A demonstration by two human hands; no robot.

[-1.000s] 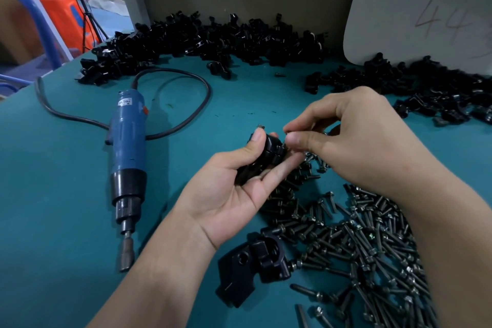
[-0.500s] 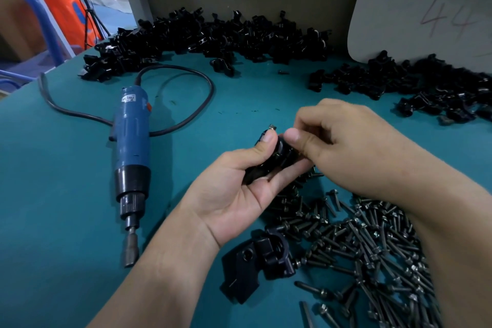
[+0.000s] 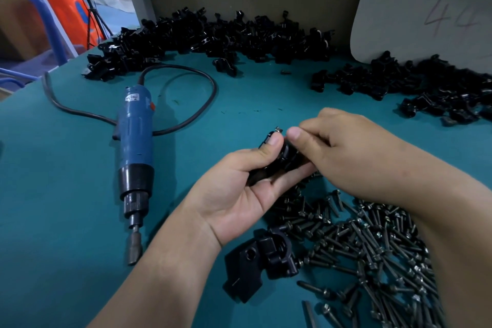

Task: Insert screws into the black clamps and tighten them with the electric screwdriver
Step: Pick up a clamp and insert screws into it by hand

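My left hand grips a black clamp between thumb and fingers, above the teal table. A small screw head sticks out at the clamp's top. My right hand has its fingers curled against the clamp's right side, thumb tip beside the screw; what it pinches is hidden. The blue electric screwdriver lies on the table to the left, bit pointing toward me. A second black clamp lies below my left wrist. A heap of dark screws spreads under my right forearm.
Piles of black clamps run along the back wall and at the right. The screwdriver's black cord loops behind it. A grey board leans at the back right. The table's left edge borders blue and orange furniture.
My right hand's fingers have closed in tighter against the clamp, and the screw head now stands out at the clamp's top. The left hand keeps its hold.
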